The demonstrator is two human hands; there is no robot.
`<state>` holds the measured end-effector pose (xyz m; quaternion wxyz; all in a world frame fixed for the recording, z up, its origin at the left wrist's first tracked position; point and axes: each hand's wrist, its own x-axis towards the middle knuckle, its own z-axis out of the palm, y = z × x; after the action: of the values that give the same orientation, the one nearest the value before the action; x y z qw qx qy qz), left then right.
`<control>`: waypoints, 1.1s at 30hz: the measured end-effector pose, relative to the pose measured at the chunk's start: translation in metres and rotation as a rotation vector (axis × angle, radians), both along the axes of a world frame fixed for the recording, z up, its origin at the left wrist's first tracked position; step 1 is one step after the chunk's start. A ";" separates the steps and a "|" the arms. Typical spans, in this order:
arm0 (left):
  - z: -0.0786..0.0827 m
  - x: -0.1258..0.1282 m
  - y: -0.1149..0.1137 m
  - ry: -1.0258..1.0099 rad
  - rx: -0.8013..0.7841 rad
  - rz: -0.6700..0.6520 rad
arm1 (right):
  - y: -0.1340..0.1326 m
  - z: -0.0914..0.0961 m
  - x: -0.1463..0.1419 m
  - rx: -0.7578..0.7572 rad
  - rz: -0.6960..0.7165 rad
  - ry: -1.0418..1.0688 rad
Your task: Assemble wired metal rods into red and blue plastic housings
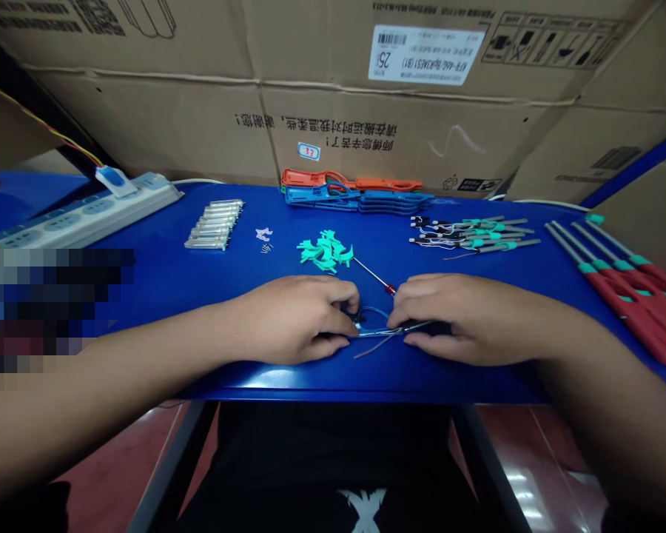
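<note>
Both hands rest on the blue table [160, 281] near its front edge. My left hand [294, 318] is closed, its fingertips pinching one end of a small wire assembly [374, 326] with thin blue and grey leads. My right hand [460, 318] is closed on the other end, where a thin metal probe part shows under the fingers. A thin rod with a red tip [374, 276] lies just beyond the hands. A pile of small teal plastic clips [325, 252] sits behind it.
A row of silver metal tubes [214, 223] lies back left beside a white power strip [78, 215]. Orange and blue tools [355, 191] are stacked at the back. Wired teal probes [471, 233] and red-handled probes [627, 289] lie on the right. Cardboard boxes [333, 89] wall the rear.
</note>
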<state>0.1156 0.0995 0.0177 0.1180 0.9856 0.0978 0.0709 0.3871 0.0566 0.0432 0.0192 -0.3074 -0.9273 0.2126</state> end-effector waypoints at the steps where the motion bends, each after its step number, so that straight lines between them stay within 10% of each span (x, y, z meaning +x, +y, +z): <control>1: 0.000 0.000 0.001 -0.008 -0.001 -0.004 | 0.002 0.001 0.004 0.010 -0.013 0.016; 33: -0.002 -0.002 0.009 -0.039 -0.155 0.000 | 0.008 -0.006 0.006 0.097 0.018 -0.036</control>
<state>0.1136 0.1082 0.0156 0.1960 0.9719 0.1007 0.0824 0.3928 0.0642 0.0368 0.0155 -0.3014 -0.9395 0.1621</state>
